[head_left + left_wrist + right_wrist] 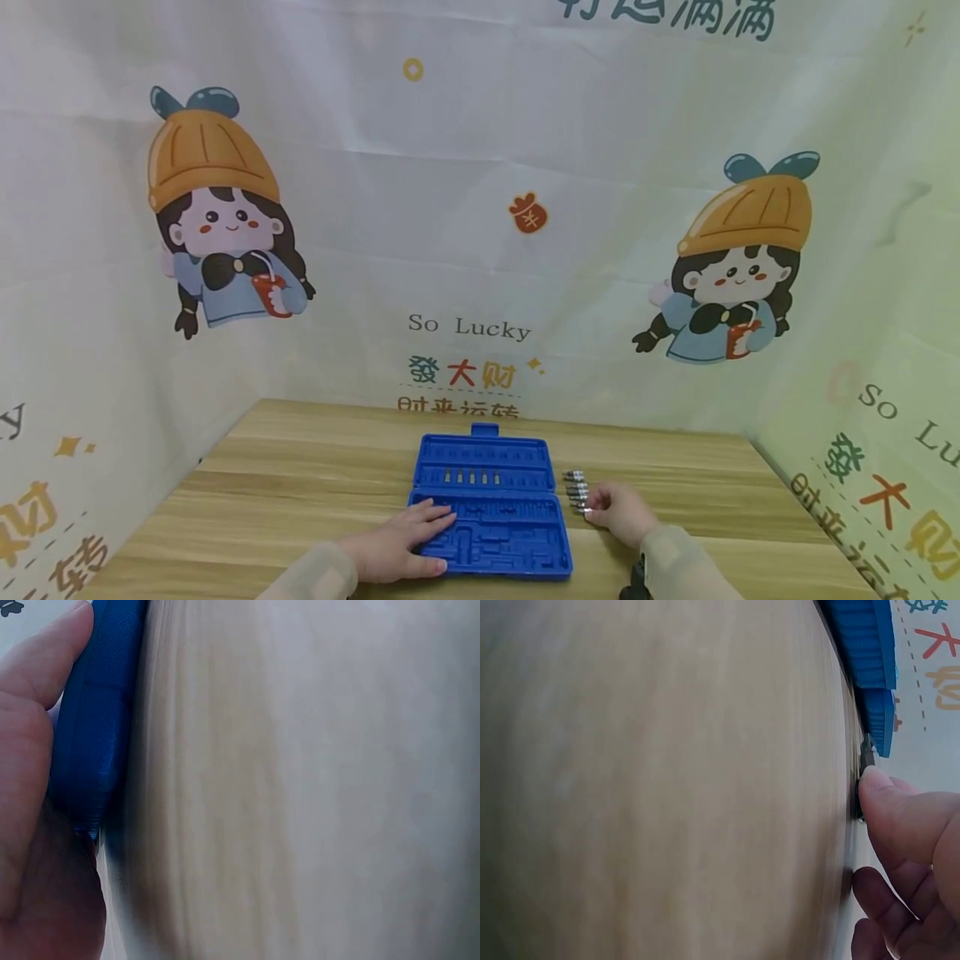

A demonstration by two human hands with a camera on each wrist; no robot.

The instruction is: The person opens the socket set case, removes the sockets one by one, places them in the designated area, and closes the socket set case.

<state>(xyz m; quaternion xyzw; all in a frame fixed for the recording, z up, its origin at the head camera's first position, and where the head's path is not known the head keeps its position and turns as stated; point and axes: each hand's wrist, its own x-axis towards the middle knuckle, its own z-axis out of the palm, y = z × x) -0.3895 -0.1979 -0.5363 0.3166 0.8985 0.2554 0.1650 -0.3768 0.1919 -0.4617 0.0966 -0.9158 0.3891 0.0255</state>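
An open blue plastic tool case lies on the table, its lid folded back. Several small bit sockets stand in a row in the lid. My left hand rests on the case's left edge with extended fingers; in the left wrist view the thumb lies along the blue side wall. To the right of the case, more metal bit sockets lie in a column. My right hand pinches the nearest bit socket between thumb and fingers, its tip showing beyond the thumb.
The wooden table spreads to both sides of the case. A printed cloth hangs behind and at the sides. Moulded slots in the case's near half show no bits. Something black sits by the right wrist.
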